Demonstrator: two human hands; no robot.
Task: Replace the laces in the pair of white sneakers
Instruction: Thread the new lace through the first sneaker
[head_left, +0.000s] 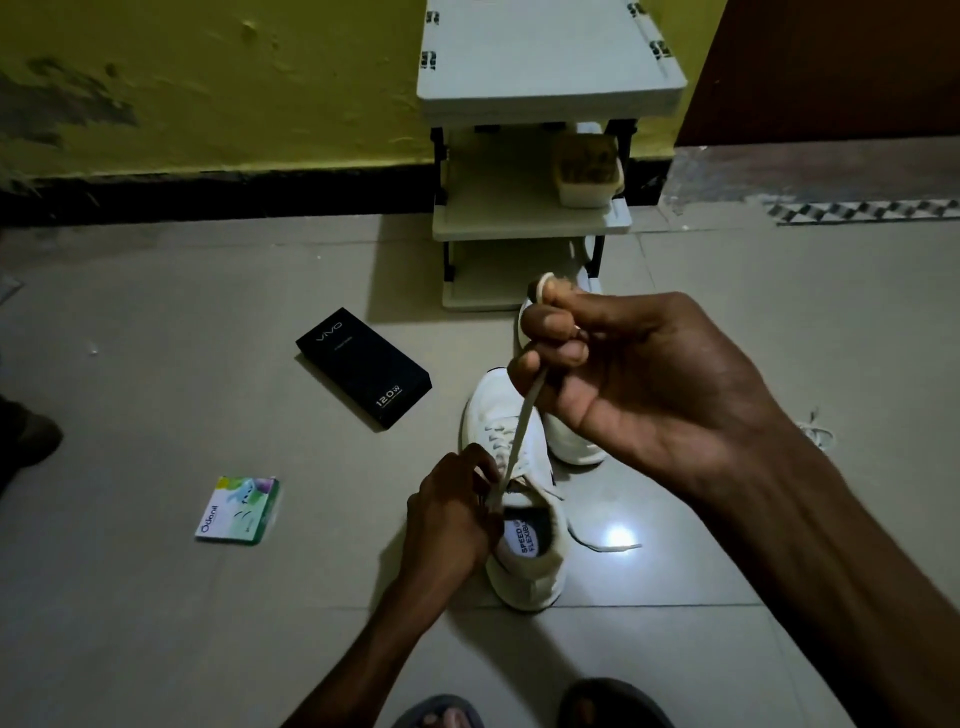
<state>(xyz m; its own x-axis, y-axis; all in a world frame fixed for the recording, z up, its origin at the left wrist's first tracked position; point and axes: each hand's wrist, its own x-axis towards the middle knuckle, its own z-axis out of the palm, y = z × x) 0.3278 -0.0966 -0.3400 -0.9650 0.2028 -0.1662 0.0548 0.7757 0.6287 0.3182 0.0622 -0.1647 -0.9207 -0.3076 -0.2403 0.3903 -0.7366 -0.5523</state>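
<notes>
Near sneaker (530, 566) stands on the floor (208, 623), heel toward the camera. Its lace (522, 431) runs taut from the top eyelets up to the right grip (623, 384), raised above the toe, fingers curled tight and pinching it (end looped over the fingertip). Left grip (457, 509) is curled, pinching the lace at the collar. Second sneaker (571, 441) just behind; black box (363, 366) to the left.
</notes>
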